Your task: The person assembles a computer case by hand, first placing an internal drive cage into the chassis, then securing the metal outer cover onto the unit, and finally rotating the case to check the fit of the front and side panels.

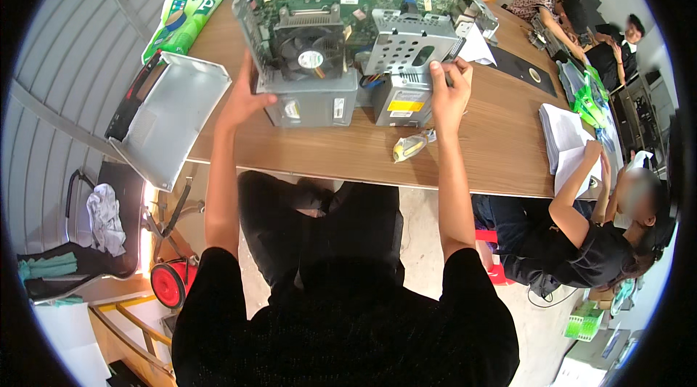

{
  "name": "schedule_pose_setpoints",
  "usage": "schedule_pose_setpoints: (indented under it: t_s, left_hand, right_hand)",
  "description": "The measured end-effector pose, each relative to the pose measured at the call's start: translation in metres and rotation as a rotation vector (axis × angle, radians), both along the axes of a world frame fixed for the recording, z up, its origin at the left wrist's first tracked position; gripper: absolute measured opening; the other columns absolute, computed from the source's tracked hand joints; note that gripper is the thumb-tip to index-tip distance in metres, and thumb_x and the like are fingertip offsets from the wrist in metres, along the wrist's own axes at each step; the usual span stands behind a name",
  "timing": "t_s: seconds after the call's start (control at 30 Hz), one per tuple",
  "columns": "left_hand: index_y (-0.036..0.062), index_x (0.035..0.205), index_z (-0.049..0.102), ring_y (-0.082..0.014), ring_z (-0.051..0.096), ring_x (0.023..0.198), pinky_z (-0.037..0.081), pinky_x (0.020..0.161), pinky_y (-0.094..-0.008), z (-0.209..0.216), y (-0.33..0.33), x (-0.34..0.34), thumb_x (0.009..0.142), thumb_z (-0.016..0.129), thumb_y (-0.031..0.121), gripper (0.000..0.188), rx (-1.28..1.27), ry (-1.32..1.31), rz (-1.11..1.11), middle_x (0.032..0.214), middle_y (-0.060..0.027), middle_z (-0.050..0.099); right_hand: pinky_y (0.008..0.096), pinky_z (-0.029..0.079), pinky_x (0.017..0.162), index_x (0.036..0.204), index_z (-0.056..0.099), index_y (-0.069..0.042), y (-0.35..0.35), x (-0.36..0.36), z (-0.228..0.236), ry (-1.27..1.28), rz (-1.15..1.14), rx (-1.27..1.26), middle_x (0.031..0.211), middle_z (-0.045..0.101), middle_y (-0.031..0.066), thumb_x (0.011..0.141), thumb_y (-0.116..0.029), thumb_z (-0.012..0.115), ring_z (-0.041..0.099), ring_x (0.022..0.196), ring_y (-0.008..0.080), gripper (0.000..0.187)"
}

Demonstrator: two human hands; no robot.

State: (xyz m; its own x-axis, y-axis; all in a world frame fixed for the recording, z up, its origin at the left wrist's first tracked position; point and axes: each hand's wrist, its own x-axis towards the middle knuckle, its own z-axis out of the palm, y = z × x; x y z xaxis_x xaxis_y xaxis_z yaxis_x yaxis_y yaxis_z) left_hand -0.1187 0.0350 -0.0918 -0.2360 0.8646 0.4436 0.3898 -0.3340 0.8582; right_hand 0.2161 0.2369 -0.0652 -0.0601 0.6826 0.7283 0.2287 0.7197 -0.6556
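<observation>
An opened desktop computer case [247, 24] is held up at the far side of me on the table, its inside turned my way. Its green motherboard [356, 6] carries a black cooling fan [311, 53] and a perforated metal drive bracket [410, 46]. Below these are a grey metal box [316, 104] and a drive with a yellow label [403, 104]. My left hand [245, 96] grips the case's left side, thumb toward me. At the right end of the bracket, my right hand [451, 86] is closed on the case, its thumb against the metal. Some fingertips are hidden.
The removed side panel [174, 111] overhangs the table's left front edge. A yellow-handled screwdriver [412, 146] lies near my right wrist. Green packages [181, 24] lie at the back left. To the right, a seated person [573, 234] touches papers [566, 140]; others work farther back.
</observation>
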Motion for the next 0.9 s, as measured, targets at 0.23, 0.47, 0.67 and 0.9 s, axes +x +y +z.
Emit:
schedule_pose_setpoints:
  t_s: [0.23,0.47,0.67,0.9]
  left_hand:
    - [-0.0004,0.15,0.017,-0.0275,0.041,0.13,0.032,0.107,-0.034,-0.014,0.033,-0.003,0.081,0.072,0.026,0.093,0.127,-0.261,0.157,0.142,-0.0204,0.04]
    - [-0.0011,0.147,0.023,-0.0248,0.05,0.121,0.04,0.101,-0.0345,-0.001,0.034,0.022,0.084,0.072,0.028,0.086,0.041,-0.513,0.291,0.136,-0.0217,0.047]
    - [-0.0033,0.139,0.035,-0.0282,0.051,0.12,0.038,0.102,-0.0414,0.004,0.019,0.044,0.084,0.066,0.05,0.082,-0.189,-0.765,0.165,0.131,-0.02,0.052]
    - [0.0054,0.138,0.04,-0.0288,0.057,0.108,0.043,0.091,-0.0503,-0.014,-0.003,0.039,0.085,0.053,0.068,0.083,-0.497,-0.765,0.204,0.125,-0.0133,0.057]
  right_hand:
    - [0.0363,0.044,0.083,0.08,0.067,0.003,0.034,-0.025,0.01,-0.014,0.018,0.042,0.095,0.056,0.0162,0.083,-0.027,0.073,0.054,0.092,0.0274,0.031]
    - [0.0359,0.043,0.079,0.073,0.059,0.006,0.114,-0.069,0.021,-0.18,0.251,-0.244,0.082,0.058,0.0153,0.088,-0.035,0.068,0.051,0.085,0.0252,0.044]
    - [0.032,0.043,0.062,0.078,0.064,0.004,0.174,-0.116,-0.013,-0.345,0.509,-0.435,0.064,0.059,0.0069,0.091,-0.034,0.064,0.048,0.061,0.0127,0.04]
    - [0.0281,0.037,0.054,0.08,0.063,-0.001,0.166,-0.135,-0.044,-0.595,0.592,-0.635,0.065,0.055,-0.0004,0.095,-0.032,0.059,0.045,0.058,0.0088,0.034]
